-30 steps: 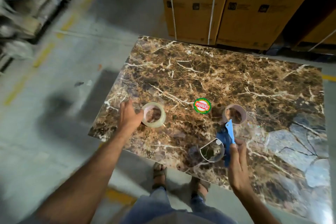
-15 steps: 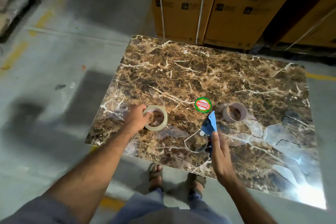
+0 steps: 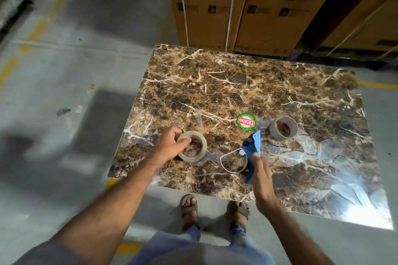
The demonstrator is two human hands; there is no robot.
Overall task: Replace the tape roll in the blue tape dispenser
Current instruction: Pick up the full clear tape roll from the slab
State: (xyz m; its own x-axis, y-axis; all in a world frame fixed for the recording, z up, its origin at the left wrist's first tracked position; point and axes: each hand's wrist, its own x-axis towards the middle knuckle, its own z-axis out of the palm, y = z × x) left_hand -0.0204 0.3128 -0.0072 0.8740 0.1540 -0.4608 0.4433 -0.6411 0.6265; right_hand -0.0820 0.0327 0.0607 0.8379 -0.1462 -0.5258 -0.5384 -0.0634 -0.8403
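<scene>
A clear tape roll point(image 3: 192, 146) sits near the front left of the marble table point(image 3: 247, 84). My left hand point(image 3: 170, 146) grips its left rim, one finger inside the core. The blue tape dispenser point(image 3: 251, 153) stands tilted over the table's front, its clear half-round guard point(image 3: 233, 162) to its left with no roll on it. My right hand point(image 3: 261, 176) holds the dispenser by its handle. A used-up brown cardboard core point(image 3: 283, 128) lies to the right of the dispenser.
A round red and green sticker point(image 3: 246, 121) is stuck on the table behind the dispenser. Strapped cardboard boxes point(image 3: 237, 6) stand just past the far edge. My sandalled feet point(image 3: 189, 208) are on the concrete floor below the front edge.
My left hand went from touching the clear roll's side to closing on its rim. My right hand carried the dispenser leftwards, away from the brown core.
</scene>
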